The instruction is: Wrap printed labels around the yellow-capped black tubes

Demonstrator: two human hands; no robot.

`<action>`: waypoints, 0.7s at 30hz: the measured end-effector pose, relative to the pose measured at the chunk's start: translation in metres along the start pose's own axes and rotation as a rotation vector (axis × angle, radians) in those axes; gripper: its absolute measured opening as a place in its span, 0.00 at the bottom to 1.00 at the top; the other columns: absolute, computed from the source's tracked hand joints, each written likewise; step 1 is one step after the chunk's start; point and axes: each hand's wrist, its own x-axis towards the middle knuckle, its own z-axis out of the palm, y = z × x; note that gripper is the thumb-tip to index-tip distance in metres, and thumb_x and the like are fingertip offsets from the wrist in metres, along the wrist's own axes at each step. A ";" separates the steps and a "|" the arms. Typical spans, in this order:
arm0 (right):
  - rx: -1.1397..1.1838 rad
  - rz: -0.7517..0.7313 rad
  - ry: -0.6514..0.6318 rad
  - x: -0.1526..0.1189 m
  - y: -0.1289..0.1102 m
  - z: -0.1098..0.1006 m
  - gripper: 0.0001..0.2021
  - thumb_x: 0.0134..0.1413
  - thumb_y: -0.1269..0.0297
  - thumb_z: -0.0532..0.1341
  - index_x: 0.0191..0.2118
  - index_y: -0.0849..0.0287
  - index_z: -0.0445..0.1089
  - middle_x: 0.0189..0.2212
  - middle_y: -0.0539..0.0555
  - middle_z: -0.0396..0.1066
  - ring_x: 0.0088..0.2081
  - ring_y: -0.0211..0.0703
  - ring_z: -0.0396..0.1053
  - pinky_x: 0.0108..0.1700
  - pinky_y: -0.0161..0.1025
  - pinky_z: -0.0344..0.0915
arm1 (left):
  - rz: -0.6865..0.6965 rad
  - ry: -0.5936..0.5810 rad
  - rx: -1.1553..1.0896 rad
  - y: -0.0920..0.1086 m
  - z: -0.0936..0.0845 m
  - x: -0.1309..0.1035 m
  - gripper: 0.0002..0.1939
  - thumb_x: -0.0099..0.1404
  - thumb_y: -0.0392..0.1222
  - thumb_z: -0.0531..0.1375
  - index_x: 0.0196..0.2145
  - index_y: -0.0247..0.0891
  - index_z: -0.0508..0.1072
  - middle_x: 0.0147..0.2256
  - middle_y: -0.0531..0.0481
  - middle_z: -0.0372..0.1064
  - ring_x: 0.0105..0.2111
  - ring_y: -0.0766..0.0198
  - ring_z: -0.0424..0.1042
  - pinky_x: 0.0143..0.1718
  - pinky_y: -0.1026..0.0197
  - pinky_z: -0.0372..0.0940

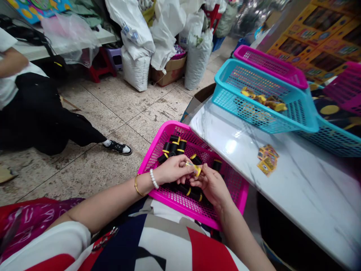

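Note:
Over a pink basket my left hand and my right hand meet, fingers pinched together around a small yellow piece. Part of that piece is hidden by the fingertips. Several black cylinders with yellow bands lie in the basket beneath and around the hands. On the white marble-patterned table to the right is a small pile of yellow printed stickers or cards.
A blue basket with yellow pieces stands on the table, beside more baskets and stacked yellow boxes. A seated person's leg reaches in from the left. White sacks and a cardboard box stand behind.

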 end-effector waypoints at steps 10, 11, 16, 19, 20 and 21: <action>-0.079 -0.341 0.094 -0.005 0.006 -0.003 0.05 0.46 0.62 0.70 0.30 0.55 0.76 0.38 0.51 0.71 0.30 0.39 0.73 0.28 0.39 0.78 | -0.098 -0.077 -0.324 -0.001 -0.004 0.001 0.23 0.56 0.59 0.64 0.33 0.35 0.67 0.18 0.55 0.67 0.13 0.73 0.63 0.13 0.72 0.57; -0.078 -0.340 0.094 -0.005 0.006 -0.003 0.05 0.47 0.61 0.69 0.31 0.55 0.76 0.40 0.51 0.71 0.30 0.39 0.73 0.27 0.39 0.78 | -0.103 -0.076 -0.338 -0.001 -0.004 0.001 0.23 0.55 0.58 0.65 0.33 0.34 0.67 0.18 0.56 0.67 0.12 0.74 0.62 0.12 0.72 0.57; -0.244 -0.382 -0.002 -0.015 0.005 0.002 0.07 0.52 0.64 0.67 0.39 0.52 0.77 0.46 0.54 0.68 0.27 0.38 0.74 0.30 0.44 0.79 | -0.175 -0.061 -0.390 -0.001 -0.003 0.001 0.24 0.54 0.61 0.64 0.29 0.35 0.66 0.15 0.56 0.65 0.10 0.73 0.60 0.10 0.72 0.53; -0.277 -0.446 -0.005 -0.019 0.007 0.006 0.05 0.51 0.65 0.67 0.36 0.51 0.78 0.43 0.54 0.68 0.25 0.38 0.73 0.26 0.42 0.77 | -0.207 -0.070 -0.381 0.001 -0.002 0.000 0.25 0.54 0.63 0.63 0.27 0.35 0.66 0.15 0.56 0.65 0.09 0.73 0.59 0.08 0.72 0.51; -0.266 -0.458 -0.001 -0.019 0.007 0.007 0.05 0.51 0.65 0.67 0.36 0.51 0.78 0.42 0.54 0.68 0.24 0.38 0.73 0.24 0.42 0.76 | -0.219 -0.060 -0.365 0.002 -0.002 0.000 0.26 0.54 0.63 0.63 0.27 0.35 0.66 0.15 0.56 0.64 0.09 0.74 0.59 0.07 0.72 0.50; -0.257 -0.457 -0.007 -0.019 0.007 0.007 0.04 0.51 0.65 0.67 0.35 0.51 0.77 0.42 0.53 0.67 0.24 0.37 0.72 0.23 0.41 0.76 | -0.232 -0.046 -0.347 0.004 -0.001 0.000 0.26 0.54 0.64 0.63 0.27 0.35 0.66 0.15 0.57 0.64 0.08 0.74 0.58 0.07 0.72 0.48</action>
